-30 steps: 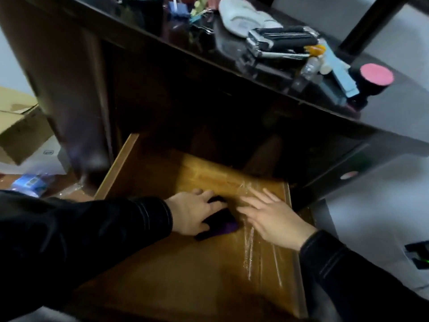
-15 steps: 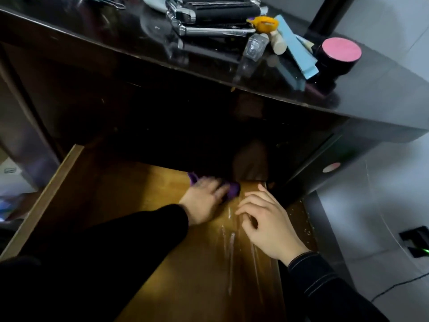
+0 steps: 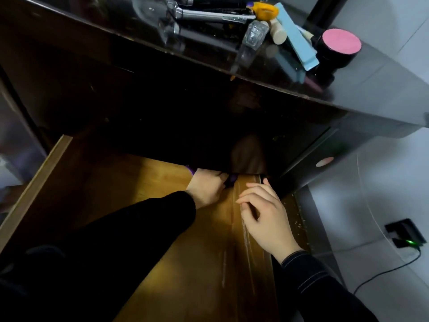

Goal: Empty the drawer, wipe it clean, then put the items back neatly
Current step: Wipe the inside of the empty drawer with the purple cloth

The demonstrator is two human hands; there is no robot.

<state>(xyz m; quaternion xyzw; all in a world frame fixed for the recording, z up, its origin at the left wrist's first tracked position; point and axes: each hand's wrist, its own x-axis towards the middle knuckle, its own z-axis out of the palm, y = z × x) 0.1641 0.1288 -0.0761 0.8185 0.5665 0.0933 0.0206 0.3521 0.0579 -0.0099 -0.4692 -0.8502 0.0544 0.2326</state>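
Observation:
The wooden drawer (image 3: pixel 120 187) is pulled out below the dark desk, its floor bare apart from a strip of clear tape. My left hand (image 3: pixel 207 188) reaches deep to the back of the drawer and presses a purple cloth (image 3: pixel 230 180) against the floor; its fingertips vanish into the shadow under the desk. Only small bits of the cloth show beside the hand. My right hand (image 3: pixel 264 217) rests on the drawer floor just right of it, fingers loosely bent and holding nothing.
On the glossy desk top (image 3: pixel 371 89) lie a black jar with a pink lid (image 3: pixel 341 46), a light blue box (image 3: pixel 297 36), a small clear bottle (image 3: pixel 254 34), a yellow object (image 3: pixel 264 10) and a silver-black device (image 3: pixel 209 13). A black charger with a green light (image 3: pixel 405 233) sits on the floor at right.
My left hand has pushed the purple cloth from the drawer's middle to its back, under the desk edge. My right hand followed a little further in, and the view tipped downward.

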